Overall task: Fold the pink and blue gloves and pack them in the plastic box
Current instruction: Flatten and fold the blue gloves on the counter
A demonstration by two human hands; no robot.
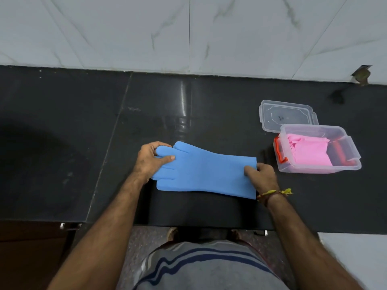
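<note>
A blue glove (206, 171) lies flat on the black counter (62, 126), fingers pointing left, cuff to the right. My left hand (149, 160) pinches the glove's fingertips at its left end. My right hand (261, 177) grips the cuff at its right end. To the right stands a clear plastic box (351, 162) with orange latches. Folded pink gloves (307, 150) lie inside it.
The box's clear lid (287, 116) lies flat just behind the box. A pale marble-tiled wall (188, 32) rises behind the counter. The counter's front edge runs just above my torso, and a thread band circles my right wrist.
</note>
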